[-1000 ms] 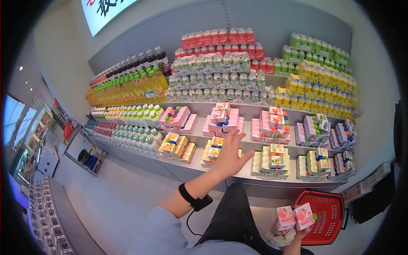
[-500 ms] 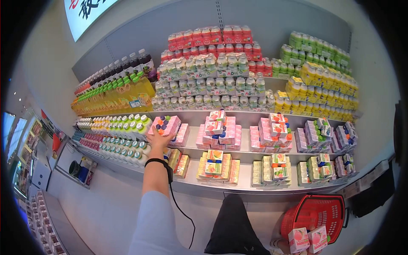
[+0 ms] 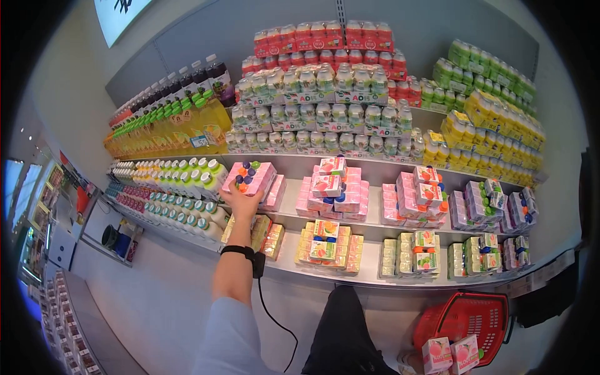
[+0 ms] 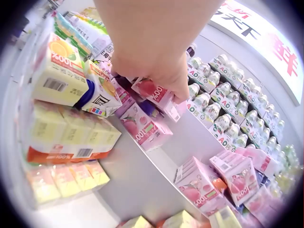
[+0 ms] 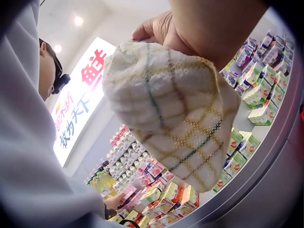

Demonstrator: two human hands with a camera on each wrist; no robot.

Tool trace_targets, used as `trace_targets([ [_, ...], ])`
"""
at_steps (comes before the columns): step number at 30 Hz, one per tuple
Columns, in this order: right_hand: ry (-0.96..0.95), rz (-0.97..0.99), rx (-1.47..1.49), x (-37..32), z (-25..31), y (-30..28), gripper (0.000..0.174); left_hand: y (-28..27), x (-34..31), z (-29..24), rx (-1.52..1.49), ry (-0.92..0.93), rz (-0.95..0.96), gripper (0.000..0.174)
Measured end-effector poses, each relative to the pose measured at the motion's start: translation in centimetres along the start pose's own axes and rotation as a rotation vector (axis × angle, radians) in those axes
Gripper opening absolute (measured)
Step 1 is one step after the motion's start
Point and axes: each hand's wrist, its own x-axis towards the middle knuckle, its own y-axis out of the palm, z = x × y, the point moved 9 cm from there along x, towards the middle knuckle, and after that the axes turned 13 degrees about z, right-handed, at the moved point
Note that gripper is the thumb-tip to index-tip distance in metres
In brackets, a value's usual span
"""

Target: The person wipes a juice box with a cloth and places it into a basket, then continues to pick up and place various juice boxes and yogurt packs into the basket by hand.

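Observation:
My left hand (image 3: 239,199) reaches up to the middle shelf and grips the lower edge of a pink multipack (image 3: 251,176) with blue and orange caps. In the left wrist view its fingers (image 4: 176,89) curl over a pink carton (image 4: 153,94) of that stack. Low at the frame's bottom edge, my right hand (image 5: 161,29) holds two pink peach juice cartons (image 3: 437,355), and a checked cloth (image 5: 175,118) hangs from the same hand. A red shopping basket (image 3: 473,320) sits just behind those cartons.
Shelves (image 3: 375,270) run across the wall. Bottle packs (image 3: 325,112) fill the top shelf, with carton stacks (image 3: 328,240) on the two below. White bottles (image 3: 187,187) stand to the left. Orange cartons (image 4: 71,71) sit beside my left hand. The floor below is grey.
My left hand swung from the middle carton stacks to the pink multipack on the left and took hold of it. My right hand with the two cartons sank toward the frame's bottom.

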Motion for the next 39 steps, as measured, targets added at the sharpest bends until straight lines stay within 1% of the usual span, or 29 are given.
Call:
trace_targets([
  [2, 0.000, 0.005, 0.013, 0.4, -0.4, -0.1, 0.102, 0.6, -0.4, 0.9, -0.025, 0.005, -0.035, 0.109],
  [4, -0.007, 0.006, 0.030, 0.5, -0.6, -0.1, 0.102, 1.1, -1.1, -0.2, 0.093, -0.050, 0.028, 0.120],
  [5, -0.011, 0.001, 0.033, 0.3, -0.4, -0.2, 0.102, 1.2, -1.1, -0.5, 0.140, -0.112, 0.071, 0.128],
  [8, -0.023, -0.014, 0.028, -0.1, -0.1, -0.1, 0.102, 1.4, -0.2, -0.6, 0.104, -0.216, 0.114, 0.127],
  [9, -0.026, -0.015, 0.024, -0.3, 0.1, 0.0, 0.102, 0.9, -0.2, -1.1, 0.101, -0.192, 0.100, 0.122],
  [12, -0.034, -0.016, 0.017, -0.9, 0.5, -0.2, 0.102, 0.2, -0.5, -2.1, 0.005, -0.214, 0.211, 0.120],
  [16, -0.051, -0.006, 0.021, -1.5, 1.0, -0.5, 0.102, 0.0, -1.1, -2.6, 0.137, -0.259, 0.209, 0.120],
  [19, -0.053, -0.011, 0.015, -2.0, 1.2, -0.6, 0.102, -0.6, -1.9, -6.7, 0.580, -0.158, 0.188, 0.109],
  [22, -0.049, -0.023, 0.022, -2.5, 1.2, -0.5, 0.102, 1.6, 0.3, -6.0, 0.611, -0.093, 0.386, 0.105],
  [23, -0.048, -0.025, 0.022, -2.5, 1.2, -0.5, 0.102, 1.8, 0.7, -5.5, 0.600, -0.146, 0.413, 0.104],
  [26, -0.048, -0.029, 0.025, -2.8, 1.2, -0.5, 0.103, 1.8, 1.9, -3.7, 0.551, -0.206, 0.483, 0.110],
  [29, -0.042, -0.031, 0.022, -3.1, 1.3, -0.3, 0.103, 1.4, 3.0, -0.9, 0.621, -0.253, 0.529, 0.117],
  [32, -0.045, -0.042, 0.023, -3.8, 1.3, -0.3, 0.103, 0.5, 2.7, -0.4, 0.579, -0.230, 0.509, 0.122],
  [33, -0.045, -0.042, 0.024, -4.0, 1.3, -0.3, 0.103, 0.6, 3.0, -0.2, 0.631, -0.228, 0.513, 0.123],
  [36, -0.038, -0.035, 0.020, -4.7, 1.2, -0.2, 0.103, 1.1, 4.1, 0.9, 0.625, -0.239, 0.661, 0.125],
  [37, -0.037, -0.031, 0.022, -4.9, 1.2, -0.2, 0.103, 1.0, 4.2, 0.4, 0.680, -0.250, 0.734, 0.125],
  [39, -0.039, -0.022, 0.020, -5.5, 1.3, -0.2, 0.103, 1.6, 5.1, 2.2, 0.681, -0.251, 0.724, 0.123],
])
